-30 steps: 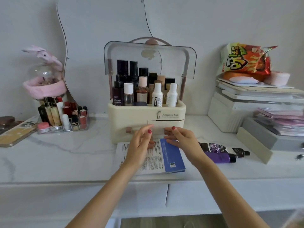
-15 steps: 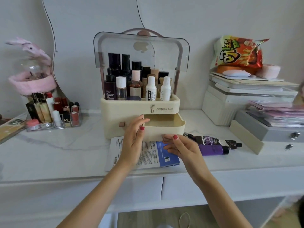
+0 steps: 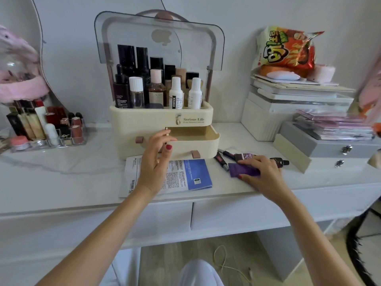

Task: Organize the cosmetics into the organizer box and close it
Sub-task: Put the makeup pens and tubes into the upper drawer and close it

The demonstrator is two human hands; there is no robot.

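Fingers of the right hand (image 3: 260, 172) are laid loosely on the purple tube (image 3: 244, 169), lying crosswise right of the open drawer (image 3: 193, 139); the left hand (image 3: 156, 159), fingers spread, is held empty beside it.

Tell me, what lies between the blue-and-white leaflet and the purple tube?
In the head view, bare white tabletop separates the leaflet from the purple tube.

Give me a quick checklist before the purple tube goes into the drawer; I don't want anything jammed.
1. Drawer pulled open: ok.
2. Room inside drawer: ok, the visible part looks bare.
3. Right hand on the purple tube: ok, fingers closing round it.
4. Left hand clear of the drawer opening: not ok, fingers at its left edge.
5. Lid raised: ok.
6. Tube's cap tight: cannot tell.
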